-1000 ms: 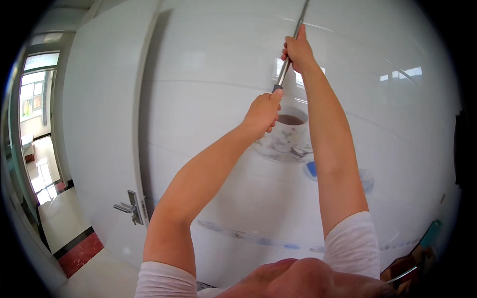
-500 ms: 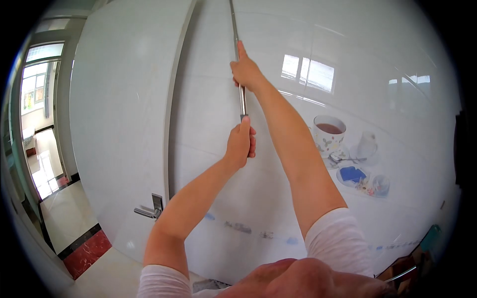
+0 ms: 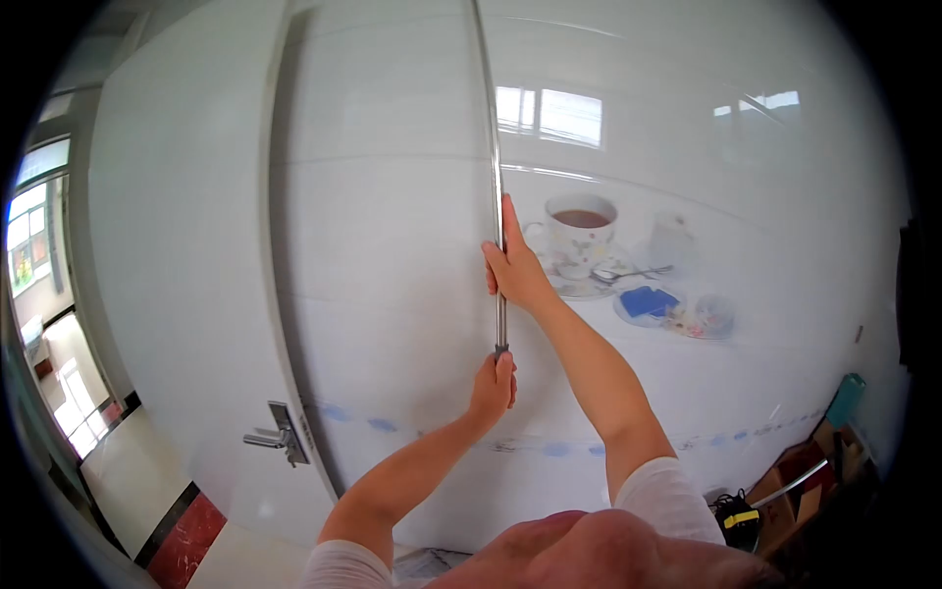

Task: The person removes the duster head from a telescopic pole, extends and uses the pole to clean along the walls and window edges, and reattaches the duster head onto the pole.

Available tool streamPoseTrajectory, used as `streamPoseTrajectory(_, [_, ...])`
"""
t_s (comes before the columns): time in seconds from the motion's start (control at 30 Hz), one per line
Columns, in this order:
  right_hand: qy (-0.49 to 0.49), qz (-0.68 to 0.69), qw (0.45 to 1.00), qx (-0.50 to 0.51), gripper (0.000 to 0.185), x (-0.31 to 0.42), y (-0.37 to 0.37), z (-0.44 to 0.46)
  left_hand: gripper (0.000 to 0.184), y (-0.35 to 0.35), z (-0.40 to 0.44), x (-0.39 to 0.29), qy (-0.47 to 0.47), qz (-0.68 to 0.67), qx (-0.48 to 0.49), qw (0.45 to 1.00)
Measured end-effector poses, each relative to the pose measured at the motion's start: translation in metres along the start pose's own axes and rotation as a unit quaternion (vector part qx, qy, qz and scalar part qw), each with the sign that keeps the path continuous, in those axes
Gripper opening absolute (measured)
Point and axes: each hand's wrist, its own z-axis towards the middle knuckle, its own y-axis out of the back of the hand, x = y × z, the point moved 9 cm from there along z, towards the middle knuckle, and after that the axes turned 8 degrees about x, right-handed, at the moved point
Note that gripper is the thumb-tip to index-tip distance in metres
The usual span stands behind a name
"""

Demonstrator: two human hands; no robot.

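Note:
A long metal pole [image 3: 490, 108] stands nearly upright before the tiled wall, its top beyond the frame's upper edge. My left hand [image 3: 492, 385] is closed round its lower end, just under a dark collar. Higher up, my right hand [image 3: 514, 263] grips the shaft, the index finger stretched along it. Behind my right hand, the wall bears a printed cup of tea [image 3: 581, 231] with a saucer and a blue item on a plate. What the pole's upper end touches is out of view.
At left stands a white door [image 3: 186, 255] with a metal handle [image 3: 280, 437]; beyond it, a doorway shows a bright window. Boxes [image 3: 790, 481], a black and yellow object [image 3: 740, 518] and a teal item [image 3: 845, 399] are at the lower right.
Both hands and the pole have moved down in the view. The pole first shifted left and turned from slanted to nearly upright. The camera view has also shifted.

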Motion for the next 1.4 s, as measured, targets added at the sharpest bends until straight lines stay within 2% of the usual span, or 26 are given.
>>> streamPoseTrajectory(0.17, [-0.027,0.003,0.996,-0.087,0.071,-0.045,0.065,-0.076,0.038,-0.07,-0.01,0.045,0.018,0.052,0.079,0.995])
streamPoseTrajectory(0.33, [-0.073,-0.002,0.971,-0.229,0.072,-0.084,0.124,-0.16,0.043,-0.124,-0.026,0.083,0.036,0.135,0.135,0.981])
streamPoseTrajectory(0.43, [-0.089,0.029,0.956,-0.278,0.074,-0.106,0.138,-0.197,0.04,-0.139,-0.037,0.089,0.005,0.195,0.165,0.967])
streamPoseTrajectory(0.63, [-0.086,0.064,0.95,-0.293,0.079,-0.141,0.102,-0.233,0.038,-0.107,-0.069,0.101,0.003,0.282,0.145,0.948])
streamPoseTrajectory(0.73, [-0.063,0.122,0.954,-0.266,0.079,-0.139,0.072,-0.237,0.038,-0.081,-0.092,0.108,0.054,0.288,0.162,0.942])
streamPoseTrajectory(0.8, [-0.071,0.153,0.941,-0.293,0.076,-0.142,0.085,-0.236,0.037,-0.062,-0.115,0.12,0.085,0.311,0.159,0.933])
streamPoseTrajectory(0.87, [-0.026,0.131,0.912,-0.387,0.073,-0.124,0.13,-0.23,0.037,-0.043,-0.16,0.152,0.098,0.282,0.178,0.938])
streamPoseTrajectory(0.93, [0.005,0.087,0.912,-0.401,0.068,-0.101,0.147,-0.217,0.037,-0.025,-0.215,0.2,0.159,0.238,0.18,0.941])
streamPoseTrajectory(0.97, [0.006,0.086,0.912,-0.401,0.068,-0.093,0.139,-0.211,0.035,-0.02,-0.239,0.208,0.208,0.196,0.16,0.945])
streamPoseTrajectory(1.03, [-0.046,0.125,0.923,-0.36,0.067,-0.088,0.103,-0.193,0.034,-0.01,-0.254,0.198,0.185,0.206,0.137,0.951])
streamPoseTrajectory(1.17, [-0.046,0.148,0.941,-0.302,0.072,-0.068,0.049,-0.151,0.032,0.033,-0.26,0.212,0.18,0.175,0.097,0.963])
streamPoseTrajectory(1.27, [-0.054,0.121,0.963,-0.236,0.073,-0.044,-0.005,-0.107,0.029,0.062,-0.267,0.214,0.138,0.1,0.052,0.984])
streamPoseTrajectory(1.4, [-0.027,0.041,0.988,-0.147,0.073,-0.044,-0.078,-0.063,0.029,0.077,-0.29,0.208,0.145,0.082,0.009,0.986])
